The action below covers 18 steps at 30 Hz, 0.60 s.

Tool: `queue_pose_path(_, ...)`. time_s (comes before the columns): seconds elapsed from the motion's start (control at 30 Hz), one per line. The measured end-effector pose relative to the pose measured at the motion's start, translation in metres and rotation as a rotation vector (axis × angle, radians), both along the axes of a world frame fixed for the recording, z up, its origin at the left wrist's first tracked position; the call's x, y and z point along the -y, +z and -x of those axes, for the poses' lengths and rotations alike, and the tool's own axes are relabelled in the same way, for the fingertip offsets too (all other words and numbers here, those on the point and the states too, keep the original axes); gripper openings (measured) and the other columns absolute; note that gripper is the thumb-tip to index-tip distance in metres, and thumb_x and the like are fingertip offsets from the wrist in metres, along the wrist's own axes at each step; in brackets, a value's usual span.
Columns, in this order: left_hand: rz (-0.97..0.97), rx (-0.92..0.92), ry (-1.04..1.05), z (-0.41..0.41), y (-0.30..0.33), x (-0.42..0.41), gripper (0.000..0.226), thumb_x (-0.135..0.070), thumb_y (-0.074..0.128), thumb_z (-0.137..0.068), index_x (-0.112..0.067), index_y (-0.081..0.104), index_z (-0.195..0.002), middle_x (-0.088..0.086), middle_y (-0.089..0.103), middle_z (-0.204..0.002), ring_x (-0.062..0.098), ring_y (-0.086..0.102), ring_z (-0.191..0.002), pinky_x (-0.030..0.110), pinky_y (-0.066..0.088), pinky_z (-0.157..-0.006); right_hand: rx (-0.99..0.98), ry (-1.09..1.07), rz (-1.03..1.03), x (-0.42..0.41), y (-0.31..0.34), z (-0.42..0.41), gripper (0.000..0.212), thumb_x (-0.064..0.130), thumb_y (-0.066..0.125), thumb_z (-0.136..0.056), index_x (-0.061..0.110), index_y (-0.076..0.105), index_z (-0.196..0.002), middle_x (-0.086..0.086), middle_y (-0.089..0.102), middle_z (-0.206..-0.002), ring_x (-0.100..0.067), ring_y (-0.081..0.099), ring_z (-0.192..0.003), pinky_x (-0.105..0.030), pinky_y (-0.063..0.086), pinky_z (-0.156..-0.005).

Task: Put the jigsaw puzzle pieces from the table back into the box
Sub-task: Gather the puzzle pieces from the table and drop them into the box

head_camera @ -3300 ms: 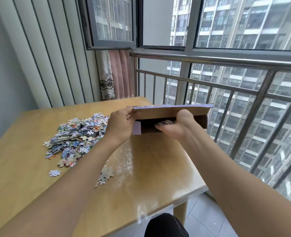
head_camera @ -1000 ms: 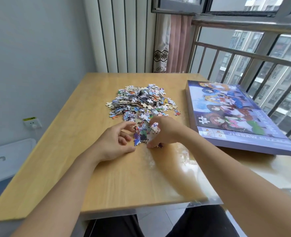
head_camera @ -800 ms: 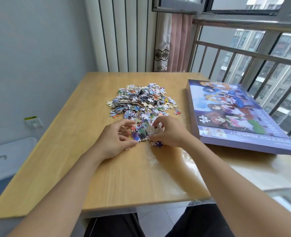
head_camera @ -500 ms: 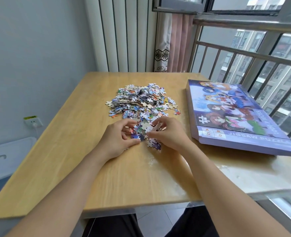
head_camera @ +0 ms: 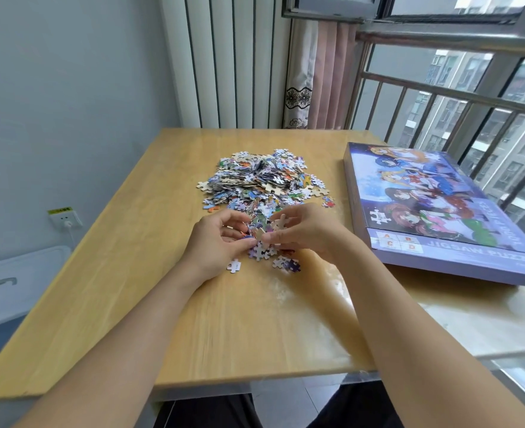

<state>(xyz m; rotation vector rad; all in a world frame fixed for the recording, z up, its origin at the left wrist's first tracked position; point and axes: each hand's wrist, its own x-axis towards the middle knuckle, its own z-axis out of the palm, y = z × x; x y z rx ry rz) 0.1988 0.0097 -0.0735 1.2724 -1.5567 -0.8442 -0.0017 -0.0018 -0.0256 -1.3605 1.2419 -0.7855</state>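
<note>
Pieces lie in a heap on the tabletop left of the closed box, and at the near edge of the heap the left hand and right hand each pinch a few pieces with curled fingers, while some loose pieces lie under them.

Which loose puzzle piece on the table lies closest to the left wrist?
The white piece, alone beside the left hand. The other loose pieces lie further right, under the right hand.
</note>
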Motion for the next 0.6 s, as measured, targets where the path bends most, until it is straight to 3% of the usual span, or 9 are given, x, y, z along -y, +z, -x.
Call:
queue_pose_path(0.1, 0.011, -0.009, 0.003, 0.002, 0.001, 0.003, 0.040, -0.008, 0.089, -0.070, -0.017, 0.071, -0.105, 0.001, 0.068, -0.088, 0.008, 0.067, -0.073, 0.021, 0.057, -0.073, 0.004, -0.023, 0.032, -0.002, -0.009, -0.003, 0.058, 0.021, 0.093, -0.066, 0.005, 0.066, -0.115, -0.004, 0.064, -0.084, -0.018, 0.068, -0.068, -0.039, 0.059, -0.071)
queue_pose_path(0.2, 0.021, -0.051, -0.025, 0.004, 0.003, 0.006, 0.039, -0.005, 0.088, -0.071, -0.021, 0.071, -0.102, 0.000, 0.070, -0.090, 0.009, 0.069, -0.076, 0.025, 0.058, -0.076, -0.230, -0.033, 0.236, 0.002, -0.016, -0.013, 0.067, 0.033, 0.098, -0.058, 0.014, 0.068, -0.116, 0.008, 0.063, -0.086, -0.009, 0.062, -0.068, -0.027, 0.050, -0.063)
queue_pose_path(0.27, 0.032, -0.085, -0.044, 0.005, 0.005, 0.007, 0.040, 0.002, 0.085, -0.073, -0.023, 0.071, -0.101, -0.001, 0.070, -0.092, 0.011, 0.070, -0.078, 0.030, 0.060, -0.079, -0.288, -0.032, 0.297, 0.006, -0.018, -0.016, 0.065, 0.029, 0.099, -0.057, 0.016, 0.068, -0.114, 0.007, 0.062, -0.088, -0.009, 0.060, -0.072, -0.024, 0.050, -0.064)
queue_pose_path(0.4, 0.039, -0.109, -0.037, 0.005, 0.005, 0.008, 0.046, 0.006, 0.082, -0.074, -0.027, 0.070, -0.103, 0.002, 0.072, -0.102, 0.014, 0.071, -0.082, 0.035, 0.061, -0.085, -0.213, -0.068, 0.248, 0.008, -0.016, -0.012, 0.051, 0.016, 0.095, -0.063, 0.013, 0.070, -0.107, 0.001, 0.063, -0.092, -0.004, 0.061, -0.069, -0.020, 0.052, -0.057)
queue_pose_path(0.5, 0.057, -0.092, -0.026, 0.006, 0.005, 0.007, 0.050, 0.001, 0.086, -0.072, -0.031, 0.069, -0.107, -0.001, 0.070, -0.109, 0.012, 0.071, -0.084, 0.033, 0.061, -0.081, -0.084, -0.090, 0.201, 0.007, -0.016, -0.009, 0.033, 0.002, 0.088, -0.069, 0.010, 0.070, -0.096, 0.004, 0.064, -0.074, 0.000, 0.060, -0.053, -0.016, 0.047, -0.049)
queue_pose_path(0.6, 0.083, -0.043, 0.000, 0.008, 0.005, 0.007, 0.053, -0.008, 0.088, -0.072, -0.037, 0.065, -0.110, -0.009, 0.067, -0.115, 0.004, 0.068, -0.079, 0.024, 0.058, -0.074, 0.025, -0.096, 0.153, 0.008, -0.017, -0.005, 0.024, 0.001, 0.084, -0.073, 0.009, 0.070, -0.091, 0.005, 0.067, -0.065, -0.009, 0.063, -0.058, -0.021, 0.047, -0.053)
